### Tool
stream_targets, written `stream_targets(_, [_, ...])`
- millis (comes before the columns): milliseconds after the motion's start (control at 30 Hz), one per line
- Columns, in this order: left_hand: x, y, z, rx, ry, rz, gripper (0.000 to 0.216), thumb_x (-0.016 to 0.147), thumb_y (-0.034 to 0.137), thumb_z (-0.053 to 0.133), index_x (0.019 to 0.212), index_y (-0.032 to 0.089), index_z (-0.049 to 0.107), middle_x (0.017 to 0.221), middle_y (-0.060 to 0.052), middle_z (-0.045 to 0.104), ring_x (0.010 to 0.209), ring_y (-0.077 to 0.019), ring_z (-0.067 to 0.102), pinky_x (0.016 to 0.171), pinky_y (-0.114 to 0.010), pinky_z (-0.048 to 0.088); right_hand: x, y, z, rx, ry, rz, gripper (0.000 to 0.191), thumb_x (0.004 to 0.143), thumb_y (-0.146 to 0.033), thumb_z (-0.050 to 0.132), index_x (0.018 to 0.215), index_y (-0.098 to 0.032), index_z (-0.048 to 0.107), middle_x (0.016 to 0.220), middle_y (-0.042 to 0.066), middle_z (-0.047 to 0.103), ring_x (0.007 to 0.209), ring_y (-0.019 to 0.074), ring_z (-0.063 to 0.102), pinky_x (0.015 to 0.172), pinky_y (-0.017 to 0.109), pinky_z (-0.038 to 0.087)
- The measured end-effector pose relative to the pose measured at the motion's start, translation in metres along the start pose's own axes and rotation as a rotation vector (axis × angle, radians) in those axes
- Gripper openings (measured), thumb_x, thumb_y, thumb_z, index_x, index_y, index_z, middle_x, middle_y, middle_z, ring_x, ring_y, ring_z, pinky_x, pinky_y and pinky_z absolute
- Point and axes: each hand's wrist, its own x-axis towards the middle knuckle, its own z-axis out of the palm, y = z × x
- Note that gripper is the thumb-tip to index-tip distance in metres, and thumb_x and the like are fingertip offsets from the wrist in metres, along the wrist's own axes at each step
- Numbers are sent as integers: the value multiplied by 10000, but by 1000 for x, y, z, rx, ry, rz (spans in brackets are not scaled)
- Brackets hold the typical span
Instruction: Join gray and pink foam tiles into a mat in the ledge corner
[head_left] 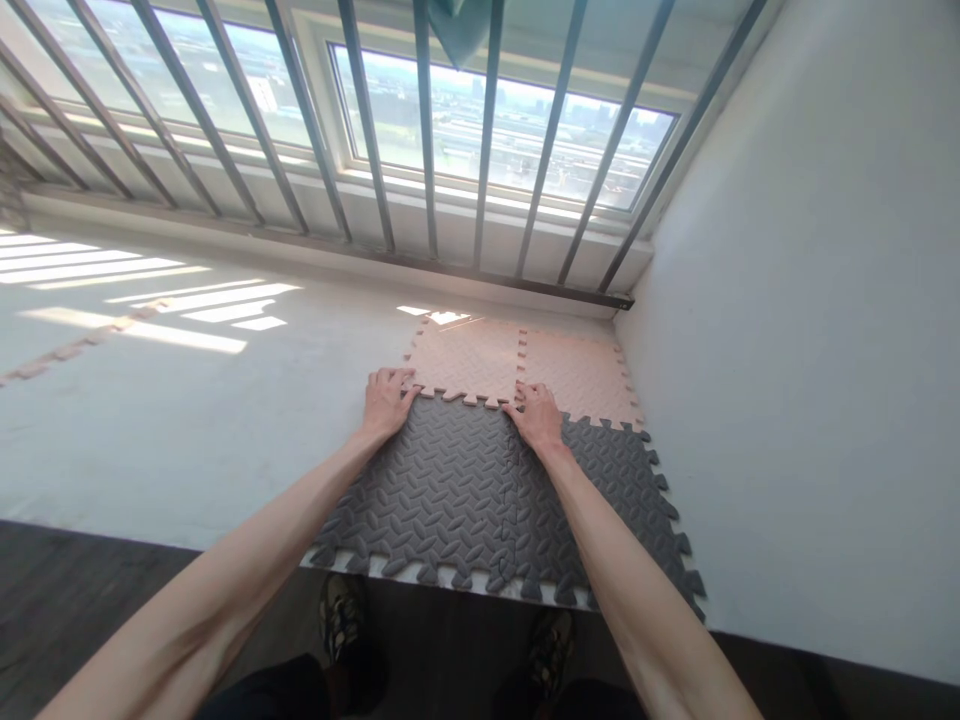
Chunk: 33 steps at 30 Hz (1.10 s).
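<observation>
A dark grey interlocking foam mat tile [435, 480] lies directly in front of me, joined along a seam to a second grey tile [615, 480] on its right. Behind them are two pink foam tiles, the left one [465, 355] and the right one [577, 370]. My left hand [386, 402] grips the far left corner of the left grey tile, where it meets the pink one, with curled fingers. Near the corner where the tiles meet, my right hand [537, 415] has thumb and fingers closed on the same grey tile's far edge. Toothed edges show between the hands, not fully meshed.
A metal railing [480, 160] stands in front of windows at the back. A white wall [810, 350] rises on the right. On the pale ledge [225, 430], a pink toothed strip [82, 345] lies far left. The ledge drops to a dark floor [90, 600] by my shoes.
</observation>
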Motion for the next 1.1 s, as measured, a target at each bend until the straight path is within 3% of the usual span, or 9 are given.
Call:
stream_targets(100, [-1,-1,0,-19,19,11,485,1001,460,585,1391,200,709,1325,-173,641,1293,-350,535,1191,-483,436,-1,1,0,-3,17,-14,505,973,-458,716,1429,-248,666,1408,99,660,1325,278,591,1058,388,541])
stream_targets(200, [-12,1,-7,29,44,72,523,1032,462,516,1472,213,653,1518,-181,576,1429,-354,485,1238,-502,398,-11,4,-1,6,79,-82,512,1003,-445,658,1468,-234,638,1471,110,636,1339,286,584,1082,405,534])
stream_targets(333, [-32,0,-18,45,-58,249,551,1073,425,396,1559,230,569,1721,-134,450,1621,-296,346,1336,-491,289,-35,12,-1,13,85,-270,453,1067,-335,488,1470,-186,633,1485,121,660,1365,260,567,1198,410,461])
stream_targets(433, [-37,-4,-22,59,-134,266,595,1074,445,383,1605,212,517,1764,-135,406,1670,-283,287,1353,-496,264,-47,14,2,-26,34,-352,496,1080,-294,416,1526,-160,585,1545,122,645,1438,262,521,1259,435,403])
stream_targets(700, [-39,2,-20,155,-273,197,785,1057,587,377,1711,157,320,1826,-152,229,1710,-315,171,1378,-559,161,-46,7,-1,-144,-34,-356,545,1072,-282,400,1571,-114,538,1632,155,577,1500,305,492,1278,493,384])
stream_targets(900, [-45,5,-16,181,-299,182,917,1034,665,376,1730,89,220,1824,-193,188,1715,-324,145,1388,-546,108,-50,-8,17,-72,-66,-396,625,1092,-341,364,1635,-37,426,1745,174,421,1639,277,361,1370,447,281])
stream_targets(1033, [-45,13,-13,165,-300,191,963,1019,713,392,1737,101,202,1820,-209,207,1715,-328,143,1390,-538,93,-50,-14,20,-83,-99,-379,647,1088,-342,363,1634,1,408,1754,206,385,1656,288,335,1384,448,248])
stream_targets(1100, [-46,22,-10,138,-294,248,943,1012,731,407,1745,170,214,1832,-181,193,1718,-336,119,1389,-547,79,-47,-18,17,-101,-107,-375,642,1084,-343,374,1618,7,433,1730,224,424,1635,307,373,1371,453,271])
